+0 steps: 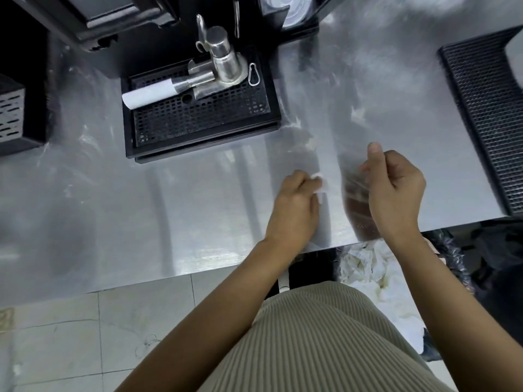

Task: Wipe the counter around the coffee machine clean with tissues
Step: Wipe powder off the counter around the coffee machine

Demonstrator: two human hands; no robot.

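Forearms were stretched over the desk edge. A small wadded tissue was pinched in the left hand. The right hand was curled just beside it, and whether it held anything could not be told. Wiping was judged under way. Smears beyond the hands, toward the drip tray, would need passes next.

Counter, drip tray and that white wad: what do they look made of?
Counter: likely brushed stainless steel; grey sheen, streaky blurred reflections. Drip tray: matte black perforated grate, metal or plastic unclear. White wad gripped by the left hand: soft, crumpled, apparently tissue paper.
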